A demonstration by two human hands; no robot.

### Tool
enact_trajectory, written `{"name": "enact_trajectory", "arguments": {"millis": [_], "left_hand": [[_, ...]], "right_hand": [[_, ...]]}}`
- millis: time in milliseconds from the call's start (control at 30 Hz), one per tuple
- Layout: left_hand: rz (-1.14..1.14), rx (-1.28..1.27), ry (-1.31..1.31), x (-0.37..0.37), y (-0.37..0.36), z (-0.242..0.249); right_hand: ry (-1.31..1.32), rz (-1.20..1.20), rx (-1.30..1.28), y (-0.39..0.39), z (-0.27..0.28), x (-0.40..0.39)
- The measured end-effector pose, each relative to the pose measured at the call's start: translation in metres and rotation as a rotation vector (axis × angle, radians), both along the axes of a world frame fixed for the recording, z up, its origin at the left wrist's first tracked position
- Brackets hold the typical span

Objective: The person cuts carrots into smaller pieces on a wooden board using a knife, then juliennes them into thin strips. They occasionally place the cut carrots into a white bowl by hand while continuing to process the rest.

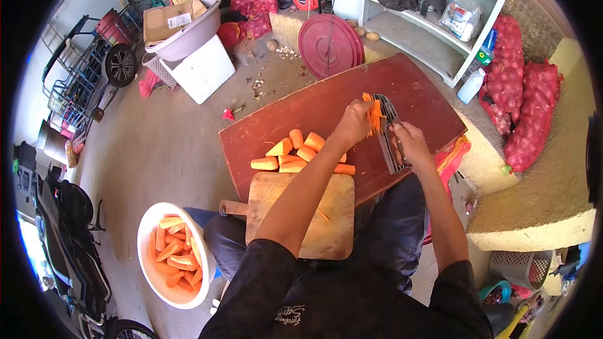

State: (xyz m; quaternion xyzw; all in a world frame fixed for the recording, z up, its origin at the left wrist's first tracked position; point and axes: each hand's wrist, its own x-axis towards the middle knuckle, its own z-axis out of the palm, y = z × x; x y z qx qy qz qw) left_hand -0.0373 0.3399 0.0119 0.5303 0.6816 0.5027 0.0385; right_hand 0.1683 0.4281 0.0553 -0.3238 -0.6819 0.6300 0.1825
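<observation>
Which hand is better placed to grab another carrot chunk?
Left, probably: your left hand is nearer the carrot chunks, though it holds orange shreds. Your right hand is farther, on the dark item.

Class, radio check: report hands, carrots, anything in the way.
Left hand holding orange strips. Right hand on dark item. Carrot chunks by cutting board. Left forearm partly blocks view of both.

I wear a black T-shirt [358, 304] with loose, creased short sleeves. Small, pale, script-like lettering [289, 315] sits on the shirt's front, towards its left side, too curly for me to read fully. Beyond the shirt's hem show my dark blue jeans [392, 229], folded and wrinkled. Past the shirt's cuffs, my forearms [306, 193] are bare.
</observation>
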Motion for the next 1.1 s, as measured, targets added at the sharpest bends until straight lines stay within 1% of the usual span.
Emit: {"name": "enact_trajectory", "arguments": {"millis": [33,100,133,200,300,333,400,433,533,633,733,767,867,933,967,1033,1067,1100], "left_hand": [[0.022,0.023,0.027,-0.003,0.000,-0.008],[0.064,0.063,0.080,-0.008,-0.010,-0.023],[0.093,0.034,0.120,-0.007,-0.017,-0.028],[0.158,-0.019,0.196,0.000,-0.032,-0.038],[0.034,-0.213,0.247,0.023,-0.049,-0.023],[0.014,-0.248,0.346,0.035,-0.053,-0.018],[-0.030,-0.311,0.548,0.057,-0.056,-0.012],[-0.050,-0.451,0.619,0.061,-0.055,-0.014],[0.043,-0.505,0.671,0.060,-0.055,-0.025],[0.075,-0.394,0.641,0.060,-0.057,-0.022],[0.101,-0.355,0.668,0.058,-0.058,-0.018],[0.116,-0.346,0.670,0.055,-0.060,-0.018],[0.124,-0.312,0.628,0.042,-0.082,-0.022],[0.088,-0.253,0.565,0.038,-0.108,0.000],[0.083,-0.134,0.498,0.039,-0.127,0.008],[0.051,-0.249,0.318,0.040,-0.173,0.027],[0.035,-0.304,0.228,0.040,-0.197,0.030],[0.053,-0.337,0.176,0.040,-0.221,0.028]], "right_hand": [[-0.017,0.064,0.297,0.005,-0.010,-0.001],[0.122,0.052,0.808,0.011,-0.030,-0.006],[0.193,0.047,1.063,0.012,-0.038,-0.007],[0.125,0.057,0.806,0.008,-0.044,0.002],[0.010,0.055,0.380,-0.007,-0.030,0.014],[-0.030,0.047,0.232,-0.011,-0.024,0.016],[-0.005,0.020,0.123,-0.019,-0.013,0.017],[0.007,0.003,0.068,-0.020,-0.009,0.018],[0.023,-0.036,0.019,-0.020,0.001,0.026],[-0.018,-0.023,0.082,-0.019,-0.006,0.032],[0.010,0.030,0.017,-0.026,-0.006,0.038],[0.032,0.010,0.002,-0.028,-0.005,0.041],[0.058,-0.015,-0.028,-0.043,0.005,0.055],[0.059,0.005,-0.005,-0.053,0.007,0.063],[0.009,0.044,-0.026,-0.062,0.011,0.071],[-0.046,0.258,-0.109,-0.080,0.022,0.088],[-0.073,0.365,-0.151,-0.089,0.022,0.096],[-0.089,0.421,-0.198,-0.099,0.017,0.102]]}}
